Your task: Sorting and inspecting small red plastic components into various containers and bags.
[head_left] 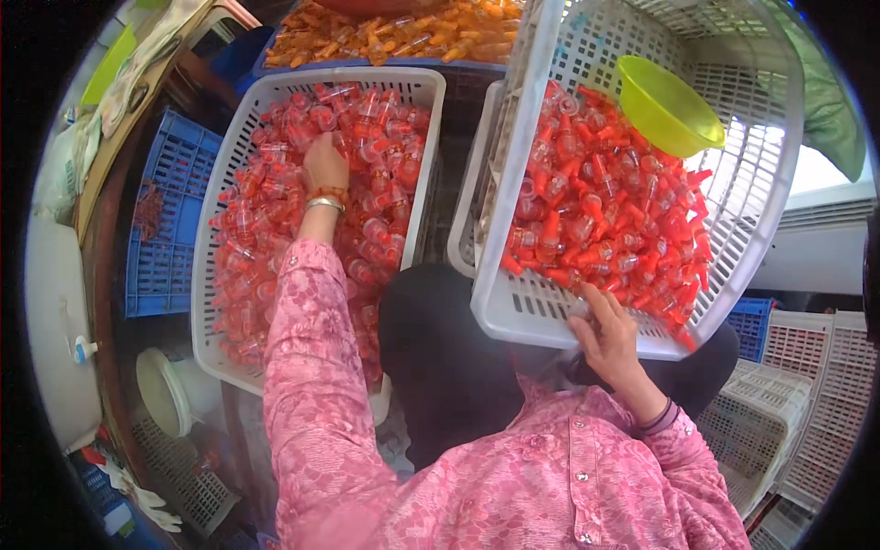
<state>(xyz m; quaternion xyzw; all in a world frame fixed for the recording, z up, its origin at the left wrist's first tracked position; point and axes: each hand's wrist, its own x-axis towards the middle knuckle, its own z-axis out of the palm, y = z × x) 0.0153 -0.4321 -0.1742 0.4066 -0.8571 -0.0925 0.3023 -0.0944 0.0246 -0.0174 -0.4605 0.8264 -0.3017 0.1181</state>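
Observation:
My left hand (326, 171) reaches into a white slatted basket (203, 275) full of small clear bottle-like pieces with red parts (257, 211). Its fingertips are hidden among those pieces, so I cannot tell what they hold. On the right, a tilted white basket (536, 316) leans over my lap, with more clear pieces with red pointed tips (596, 202) heaped inside. My right hand (610, 341) lies over its near rim, thumb apart from the fingers, the fingertips close to the lowest pieces. A yellow-green plastic bowl (669, 110) rests on that heap.
Behind stands a blue crate (458, 64) of orange-tipped pieces (394, 35). A blue slatted crate (170, 220) is upright at left, above a white bucket (165, 390). Stacked white crates (756, 412) stand at lower right. Another white basket's edge (466, 220) shows beneath the tilted one.

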